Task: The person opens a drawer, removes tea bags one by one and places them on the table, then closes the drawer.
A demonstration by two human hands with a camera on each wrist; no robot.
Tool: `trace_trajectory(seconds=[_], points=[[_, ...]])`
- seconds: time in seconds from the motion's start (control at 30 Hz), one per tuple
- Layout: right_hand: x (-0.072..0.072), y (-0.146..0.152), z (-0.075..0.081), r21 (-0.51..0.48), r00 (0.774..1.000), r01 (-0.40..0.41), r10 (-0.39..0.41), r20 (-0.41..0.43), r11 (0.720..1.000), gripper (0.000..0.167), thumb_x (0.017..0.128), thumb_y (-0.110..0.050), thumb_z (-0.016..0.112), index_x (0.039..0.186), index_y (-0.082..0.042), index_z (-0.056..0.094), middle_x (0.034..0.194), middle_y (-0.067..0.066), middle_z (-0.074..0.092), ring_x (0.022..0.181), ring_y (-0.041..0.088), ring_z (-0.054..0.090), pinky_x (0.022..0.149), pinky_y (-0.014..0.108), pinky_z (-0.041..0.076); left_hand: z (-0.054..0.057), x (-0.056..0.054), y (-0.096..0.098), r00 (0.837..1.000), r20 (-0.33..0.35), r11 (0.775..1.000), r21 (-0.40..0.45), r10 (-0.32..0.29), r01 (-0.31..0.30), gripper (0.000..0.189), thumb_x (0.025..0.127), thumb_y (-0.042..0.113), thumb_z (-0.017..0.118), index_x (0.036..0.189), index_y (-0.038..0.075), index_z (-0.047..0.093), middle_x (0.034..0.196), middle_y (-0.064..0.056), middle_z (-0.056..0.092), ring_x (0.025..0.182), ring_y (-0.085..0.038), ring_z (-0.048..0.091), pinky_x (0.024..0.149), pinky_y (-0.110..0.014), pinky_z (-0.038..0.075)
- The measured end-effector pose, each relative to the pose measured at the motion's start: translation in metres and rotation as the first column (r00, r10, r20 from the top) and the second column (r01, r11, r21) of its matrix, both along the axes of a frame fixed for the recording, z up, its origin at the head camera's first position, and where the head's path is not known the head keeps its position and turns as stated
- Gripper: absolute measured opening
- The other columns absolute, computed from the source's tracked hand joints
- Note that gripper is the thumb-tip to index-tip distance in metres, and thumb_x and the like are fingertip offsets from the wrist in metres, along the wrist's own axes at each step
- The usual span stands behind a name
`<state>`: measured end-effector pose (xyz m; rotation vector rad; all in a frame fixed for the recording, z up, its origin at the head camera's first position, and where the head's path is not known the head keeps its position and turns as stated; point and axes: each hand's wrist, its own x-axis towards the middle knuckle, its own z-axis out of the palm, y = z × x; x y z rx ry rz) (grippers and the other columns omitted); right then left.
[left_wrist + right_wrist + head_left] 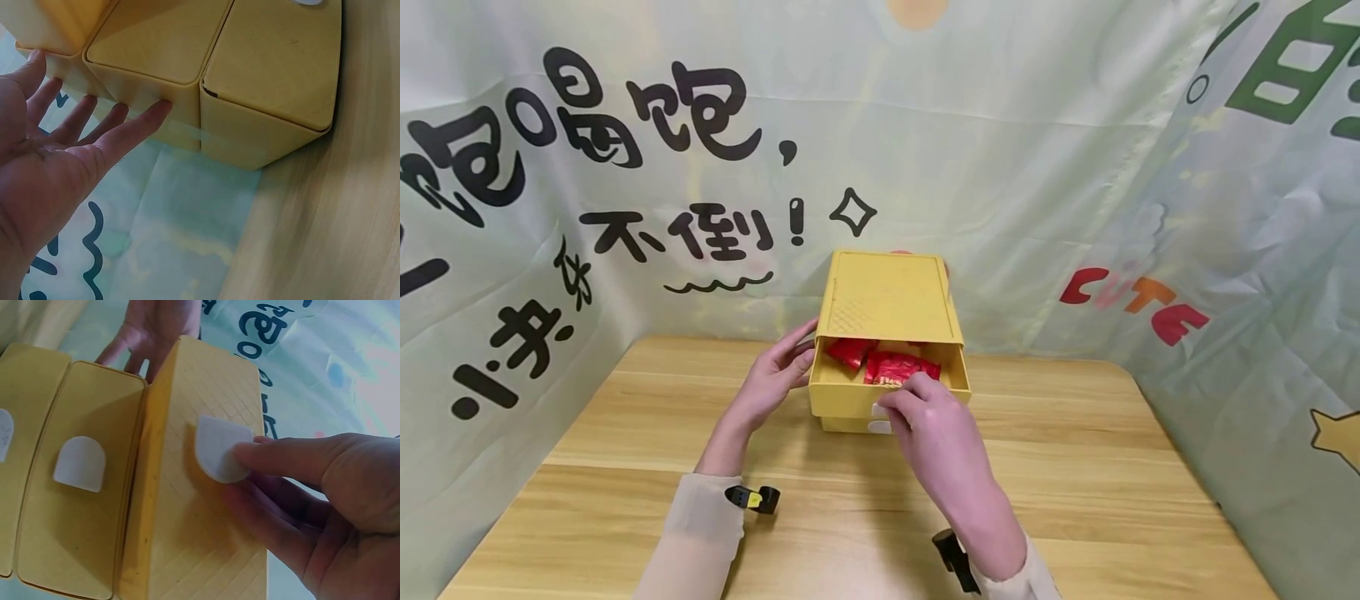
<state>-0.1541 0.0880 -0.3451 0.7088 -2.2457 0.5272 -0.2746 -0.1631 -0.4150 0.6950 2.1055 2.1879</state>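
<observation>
A yellow chest of small drawers (891, 292) stands on the table against the back curtain. Its top drawer (850, 402) is pulled partway out, and red wrapped packets (901, 367) lie inside. With thumb and fingers my right hand (943, 429) pinches the white tab handle (219, 450) on that drawer's front. My left hand (775, 371) has its fingers spread, and the fingertips (164, 107) touch the side of the chest. Below, the other drawers (81, 519) are closed, one showing its own white tab (81, 464).
The wooden table (1045, 475) extends to both sides and in front of the chest. A pale printed curtain (1000, 167) with black characters surrounds its back and sides. Small black wrist devices (752, 498) sit by both sleeves.
</observation>
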Motion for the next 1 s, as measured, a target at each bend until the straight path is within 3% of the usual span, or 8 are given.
trace_trajectory(seconds=[0.4,0.67,1.0], points=[[0.018,0.003,0.011,0.042,0.996,-0.029,0.025,0.089,0.999,0.017,0.075,-0.006,0.094,0.086,-0.012,0.083,0.079,-0.005,0.063,0.066,0.008,0.059,0.058,0.019,0.053,0.000,0.000,-0.001,1.000,0.002,1.000,-0.012,0.007,-0.007,0.056,0.108,0.014,0.057,0.162,0.013,0.040,0.159,-0.019,0.045,0.143,-0.036,0.047,0.099,-0.056,0.055],[0.030,0.003,0.016,0.050,0.988,-0.047,0.039,0.150,0.998,0.017,0.076,-0.006,0.093,0.088,-0.010,0.083,0.078,-0.005,0.061,0.063,0.005,0.054,0.055,0.015,0.047,0.001,0.000,-0.001,1.000,-0.005,1.000,0.003,-0.008,0.008,0.056,0.108,0.013,0.056,0.162,0.012,0.039,0.161,-0.020,0.042,0.144,-0.038,0.045,0.100,-0.060,0.053],[0.035,0.009,0.022,0.050,0.979,-0.080,0.069,0.192,0.996,0.021,0.080,-0.007,0.090,0.097,-0.012,0.079,0.088,-0.004,0.071,0.074,0.010,0.067,0.066,0.024,0.059,0.000,0.000,0.000,1.000,0.000,1.000,-0.018,0.006,-0.006,0.056,0.109,0.015,0.057,0.162,0.013,0.039,0.159,-0.021,0.045,0.143,-0.037,0.047,0.097,-0.047,0.058]])
